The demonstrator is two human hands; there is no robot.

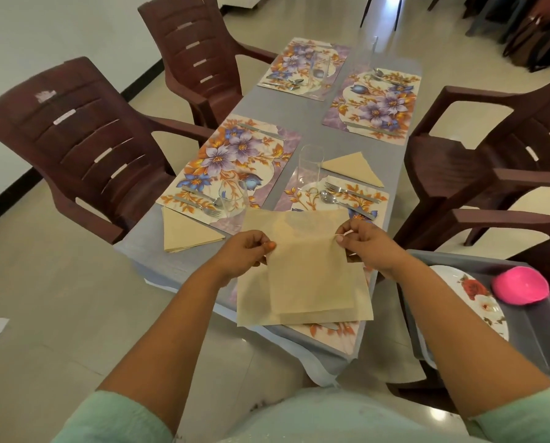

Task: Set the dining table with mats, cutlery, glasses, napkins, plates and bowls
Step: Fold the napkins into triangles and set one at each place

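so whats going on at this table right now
A person is setting the table. Both hands, left and right, pinch the top edge of a beige napkin above the nearest mat. Two folded napkins already lie by the near mats. All four mats have cutlery, and glasses stand on them. A plate and pink bowl wait in a grey tray at the right.
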